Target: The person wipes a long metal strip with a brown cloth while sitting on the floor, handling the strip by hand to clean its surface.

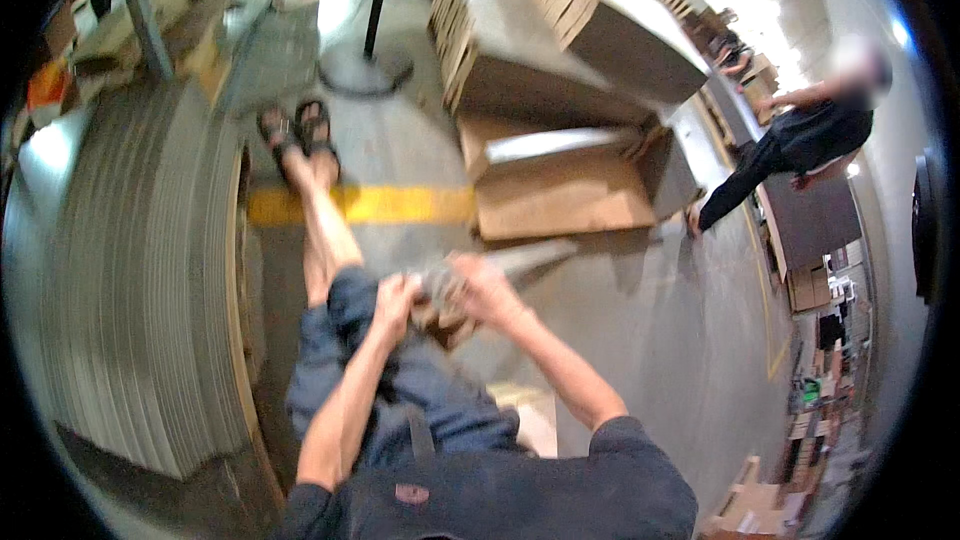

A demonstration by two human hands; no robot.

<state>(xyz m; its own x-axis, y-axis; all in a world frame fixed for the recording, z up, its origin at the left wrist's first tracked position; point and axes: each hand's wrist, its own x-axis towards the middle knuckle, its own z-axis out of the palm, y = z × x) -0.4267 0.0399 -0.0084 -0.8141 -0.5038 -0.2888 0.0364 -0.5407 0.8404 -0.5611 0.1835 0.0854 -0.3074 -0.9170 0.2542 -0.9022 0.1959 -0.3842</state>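
Note:
My left hand [397,307] is closed in a pinch above my lap, at one end of a crumpled greyish, see-through piece that looks like plastic [437,286]. On its other side my right hand [482,292] has its fingers bent around it; motion blurs them. Just beneath my hands is a small brown piece [445,328], mostly covered. A long pale strip [540,258] stretches away to the right beyond my right hand; whether it joins the crumpled piece cannot be told. Ahead on the floor lies an open cardboard box [565,202] with its flaps spread.
A tall stack of flat cardboard sheets [140,280] stands close on my left. Bundled cardboard [530,60] rises behind the open box. A post with a round black base [366,71] stands beyond a yellow floor line [400,205]. Another person [820,130] is at the right.

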